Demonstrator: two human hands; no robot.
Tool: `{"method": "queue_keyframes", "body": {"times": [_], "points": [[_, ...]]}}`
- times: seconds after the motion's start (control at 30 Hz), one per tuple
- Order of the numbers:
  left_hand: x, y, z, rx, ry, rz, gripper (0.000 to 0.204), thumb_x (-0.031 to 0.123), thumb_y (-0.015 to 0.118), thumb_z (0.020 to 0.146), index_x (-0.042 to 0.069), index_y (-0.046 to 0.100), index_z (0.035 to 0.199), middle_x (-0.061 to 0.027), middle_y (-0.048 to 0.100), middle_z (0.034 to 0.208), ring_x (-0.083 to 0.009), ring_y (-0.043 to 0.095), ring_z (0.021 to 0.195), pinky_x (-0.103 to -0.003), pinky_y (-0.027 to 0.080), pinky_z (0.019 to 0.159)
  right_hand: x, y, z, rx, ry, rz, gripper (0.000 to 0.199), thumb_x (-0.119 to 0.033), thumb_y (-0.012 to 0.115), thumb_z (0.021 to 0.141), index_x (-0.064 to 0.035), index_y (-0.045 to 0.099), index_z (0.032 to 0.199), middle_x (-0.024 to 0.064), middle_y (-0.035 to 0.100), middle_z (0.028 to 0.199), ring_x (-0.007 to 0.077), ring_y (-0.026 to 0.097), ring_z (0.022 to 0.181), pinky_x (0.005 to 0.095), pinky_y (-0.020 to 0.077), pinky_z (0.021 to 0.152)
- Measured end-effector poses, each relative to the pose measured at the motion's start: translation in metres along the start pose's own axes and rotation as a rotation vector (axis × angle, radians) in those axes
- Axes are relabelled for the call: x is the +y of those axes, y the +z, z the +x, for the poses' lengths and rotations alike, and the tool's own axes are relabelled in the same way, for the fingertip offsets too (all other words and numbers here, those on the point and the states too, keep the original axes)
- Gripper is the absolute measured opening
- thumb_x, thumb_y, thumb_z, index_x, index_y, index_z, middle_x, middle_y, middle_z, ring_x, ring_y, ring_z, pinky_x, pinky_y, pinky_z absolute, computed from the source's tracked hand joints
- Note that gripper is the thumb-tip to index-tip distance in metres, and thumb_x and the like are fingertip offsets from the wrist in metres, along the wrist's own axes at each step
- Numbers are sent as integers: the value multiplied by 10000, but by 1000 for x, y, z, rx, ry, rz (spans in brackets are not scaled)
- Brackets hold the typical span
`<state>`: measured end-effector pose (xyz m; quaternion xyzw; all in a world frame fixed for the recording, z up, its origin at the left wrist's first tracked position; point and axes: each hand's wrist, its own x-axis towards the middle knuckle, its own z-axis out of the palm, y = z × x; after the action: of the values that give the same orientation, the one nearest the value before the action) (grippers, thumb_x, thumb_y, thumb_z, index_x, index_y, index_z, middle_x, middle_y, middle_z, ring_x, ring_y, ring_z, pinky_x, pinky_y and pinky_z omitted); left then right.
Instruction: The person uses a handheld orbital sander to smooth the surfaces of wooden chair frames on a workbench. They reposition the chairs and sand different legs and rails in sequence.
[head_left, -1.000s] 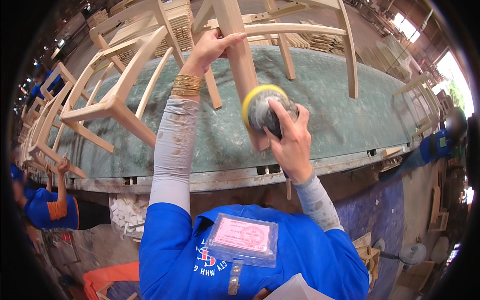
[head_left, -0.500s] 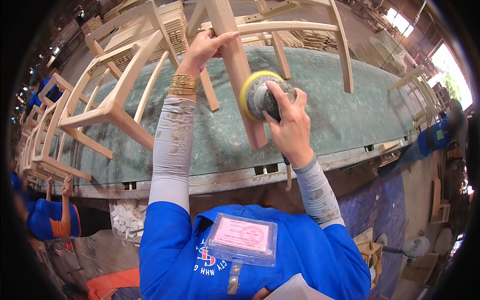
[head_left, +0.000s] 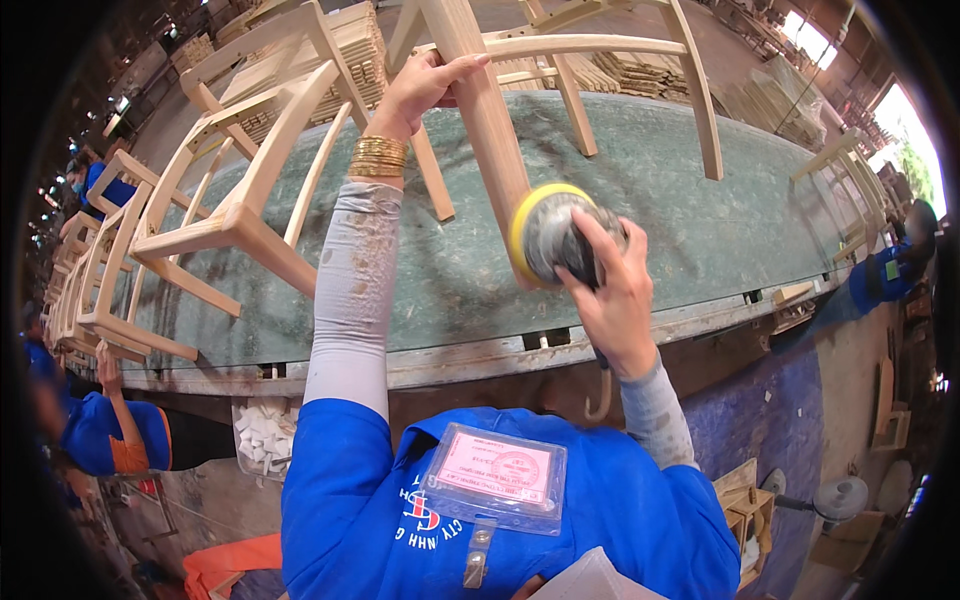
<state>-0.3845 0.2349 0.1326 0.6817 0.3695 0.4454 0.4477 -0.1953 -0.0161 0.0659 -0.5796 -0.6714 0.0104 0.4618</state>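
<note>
Chair leg [head_left: 490, 120] between left hand [head_left: 425, 85] and sander [head_left: 560, 235].

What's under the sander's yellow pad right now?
The yellow pad of the sander presses against the wooden chair leg, which the left hand steadies higher up. The right hand covers the sander's body. The contact face itself is hidden.

A chair leg [head_left: 487, 120] is gripped from the left by the left hand [head_left: 425, 88] — a sander [head_left: 556, 235], held in the right hand [head_left: 612, 290], is pressed against it lower right, above the workbench [head_left: 690, 230].
</note>
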Motion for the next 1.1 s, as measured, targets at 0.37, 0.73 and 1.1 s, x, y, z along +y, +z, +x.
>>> {"method": "queue_keyframes", "body": {"times": [0.37,0.73,1.1], "points": [[1,3,-9,-11,17,-73,658,440,754,752,-54,553,1136,-155,646,990,-230,675,839,-333,550,772,-7,20,26,-29,37,-40,643,-83,707,711,-305,512,1283,220,413,1203,412,591,947,436,505,787],[7,4,-5,7,-4,-125,630,398,760,753,-56,553,1137,-155,648,988,-228,673,863,-344,561,756,27,-23,-23,-152,118,-53,711,-60,731,662,-220,496,1313,182,536,1098,373,552,1040,428,482,842],[14,15,-11,-31,-24,-108,545,342,761,766,-55,572,1088,-126,652,952,-191,667,788,-304,553,696,122,-23,-129,-246,689,-297,853,-101,752,602,-243,401,1367,183,500,1168,402,563,1028,460,492,839]]}}
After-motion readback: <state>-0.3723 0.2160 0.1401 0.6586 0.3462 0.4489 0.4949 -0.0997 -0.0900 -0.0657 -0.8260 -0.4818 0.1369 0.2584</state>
